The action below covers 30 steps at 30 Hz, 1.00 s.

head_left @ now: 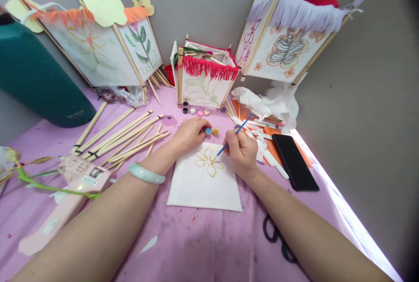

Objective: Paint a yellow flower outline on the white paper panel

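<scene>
The right hand (242, 151) pinches 1 blue paintbrush (224, 147) at the white sheet (206, 192), while the left hand (190, 134), fingers pinching or not I cannot tell, meets 1 blue paint pot (208, 131).

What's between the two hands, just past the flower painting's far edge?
Head view: a light-blue paint pot at the left hand, then a yellow paint pot toward the right hand.

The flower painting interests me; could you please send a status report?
Right hand gripping blue brush, tip at yellow flower. Left hand at blue paint pot. White sheet flat; no loose objects on it.
</scene>
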Available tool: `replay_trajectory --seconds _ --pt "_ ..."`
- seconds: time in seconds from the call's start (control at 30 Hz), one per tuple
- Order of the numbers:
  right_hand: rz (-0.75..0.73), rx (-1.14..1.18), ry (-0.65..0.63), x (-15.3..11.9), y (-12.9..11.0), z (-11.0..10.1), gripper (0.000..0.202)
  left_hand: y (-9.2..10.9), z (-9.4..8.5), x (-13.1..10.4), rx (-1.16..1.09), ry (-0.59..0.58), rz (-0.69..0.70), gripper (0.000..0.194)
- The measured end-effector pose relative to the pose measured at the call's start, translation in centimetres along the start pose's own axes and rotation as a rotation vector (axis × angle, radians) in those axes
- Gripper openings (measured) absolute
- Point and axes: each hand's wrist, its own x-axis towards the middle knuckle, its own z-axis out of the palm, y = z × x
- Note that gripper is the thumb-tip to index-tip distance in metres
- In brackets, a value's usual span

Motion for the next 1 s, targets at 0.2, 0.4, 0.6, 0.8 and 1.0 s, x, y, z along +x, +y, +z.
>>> replay_trajectory --seconds 0.2,0.4,0.6,0.8,1.0 --pt "-0.046 -0.009 -0.03 0.0 0.2 0.3 0.035 -0.1 0.0 0.0 0.015 0.002 0.011 0.02" --pt "-0.045 0.009 -0.053 0.0 0.4 0.4 0.032 0.0 0.0 -0.1 0.021 0.007 0.012 0.019" --pt "-0.047 0.036 -0.046 -0.2 0.3 0.5 0.033 0.1 0.0 -0.1 0.013 -0.001 0.005 0.02" --pt "-0.009 0.031 0.08 0.2 0.3 0.0 0.033 -0.1 0.1 0.0 0.011 -0.005 -0.004 0.023" --pt "0.083 0.036 0.229 0.9 1.3 -0.2 0.029 -0.6 0.3 -0.1 0.01 0.013 0.016 0.028"
